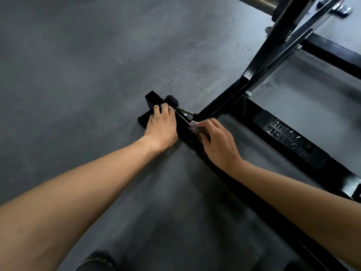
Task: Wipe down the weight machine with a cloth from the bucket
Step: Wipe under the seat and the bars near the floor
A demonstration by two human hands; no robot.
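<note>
The weight machine's black steel base frame (pixel 289 137) lies on the grey floor, with a slanted upright (pixel 273 45) rising toward the top right. My left hand (pixel 161 127) rests on the end of the low base bar, fingers curled over its top near the rubber foot. My right hand (pixel 218 142) grips a small pale cloth (pixel 193 126) and presses it against the bar where the slanted upright joins it. Most of the cloth is hidden inside my fingers. No bucket is in view.
Grey rubber flooring (pixel 88 65) surrounds the frame on the left. A metal weight horn (pixel 256 1) juts out at the top edge. A raised brand plate (pixel 289 136) sits on the cross bar. The dark toe of a shoe (pixel 95 261) shows at the bottom.
</note>
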